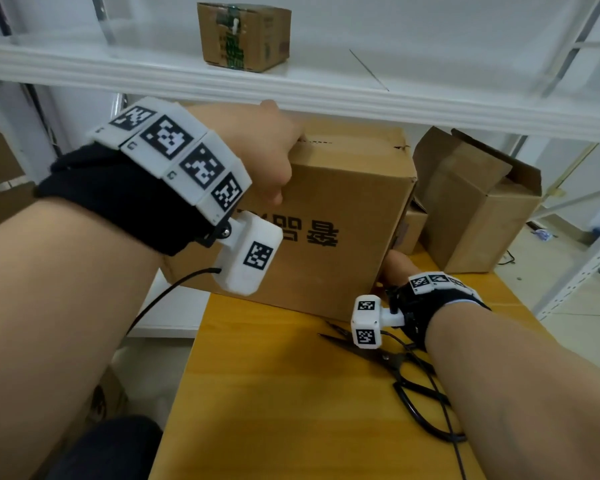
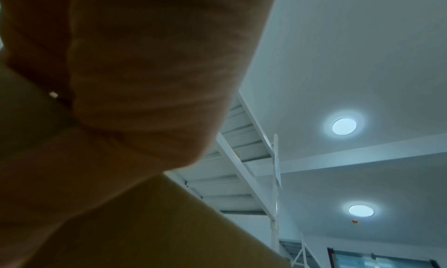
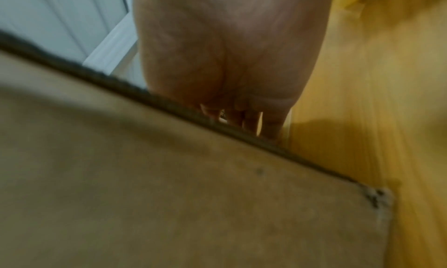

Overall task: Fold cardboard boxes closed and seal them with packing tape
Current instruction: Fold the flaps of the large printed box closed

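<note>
A large brown cardboard box (image 1: 326,209) with black printed characters stands tilted on the yellow table (image 1: 274,393). My left hand (image 1: 274,157) grips its upper left corner, with the fingers over the top edge and the thumb on the front face. In the left wrist view the left hand (image 2: 145,71) fills the frame against the cardboard (image 2: 169,224). My right hand (image 1: 395,268) is at the box's lower right corner, its fingers hidden there. In the right wrist view the right hand (image 3: 229,52) reaches past the box (image 3: 169,195) edge with straight fingers (image 3: 251,121).
Black scissors (image 1: 406,372) lie on the table under my right forearm. An open, empty-looking cardboard box (image 1: 471,209) stands to the right. A white shelf (image 1: 326,91) hangs low over the big box, with a small taped box (image 1: 245,36) on it.
</note>
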The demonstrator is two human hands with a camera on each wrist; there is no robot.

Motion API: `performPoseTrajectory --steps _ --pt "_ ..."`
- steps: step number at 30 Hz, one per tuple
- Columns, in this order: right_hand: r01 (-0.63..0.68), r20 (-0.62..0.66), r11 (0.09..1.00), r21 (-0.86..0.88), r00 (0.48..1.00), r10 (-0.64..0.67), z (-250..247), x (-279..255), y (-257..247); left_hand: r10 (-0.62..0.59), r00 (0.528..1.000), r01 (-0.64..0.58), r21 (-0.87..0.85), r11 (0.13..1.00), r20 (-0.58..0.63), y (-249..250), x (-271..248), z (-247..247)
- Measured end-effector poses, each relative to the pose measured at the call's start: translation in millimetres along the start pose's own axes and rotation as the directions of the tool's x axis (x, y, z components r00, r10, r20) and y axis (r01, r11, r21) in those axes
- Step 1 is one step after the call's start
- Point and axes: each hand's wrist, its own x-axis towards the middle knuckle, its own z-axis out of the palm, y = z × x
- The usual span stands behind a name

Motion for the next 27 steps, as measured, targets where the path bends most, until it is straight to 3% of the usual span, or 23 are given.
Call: performPoseTrajectory --steps 6,10,13,21,24,27 --pt "0.04 0.024 0.999 0.008 0.999 -0.04 3.1 -0.1 -3.3 -0.002 0.999 0.0 -0.023 1.0 -0.049 -12.2 -11.4 -4.1" --pt "0.056 0.114 0.997 -0.056 0.992 -0.05 -1.0 -3.7 -5.5 -0.039 0.999 0.038 -0.027 0.999 -0.029 -15.0 -12.1 -4.2" --pt "0.08 0.104 0.996 -0.038 0.992 -0.075 2.9 -5.8 -5.4 -0.046 0.999 0.044 -0.071 0.996 -0.022 -17.5 -13.8 -4.6" --pt "0.17 0.078 0.961 0.218 0.978 -0.191 16.1 -10.2 -9.6 -0.074 0.996 0.064 -0.171 0.983 -0.054 -38.4 -22.2 -6.2" --pt "0.142 0.093 0.96 0.242 0.981 -0.169 19.6 -10.4 -11.2 -0.072 0.996 0.062 -0.161 0.985 -0.056 -40.4 -24.2 -5.4" --pt "0.154 0.046 0.977 0.149 0.986 -0.163 20.2 -21.6 -9.1 -0.053 0.998 0.047 -0.131 0.99 -0.042 -36.6 -23.9 -4.1"
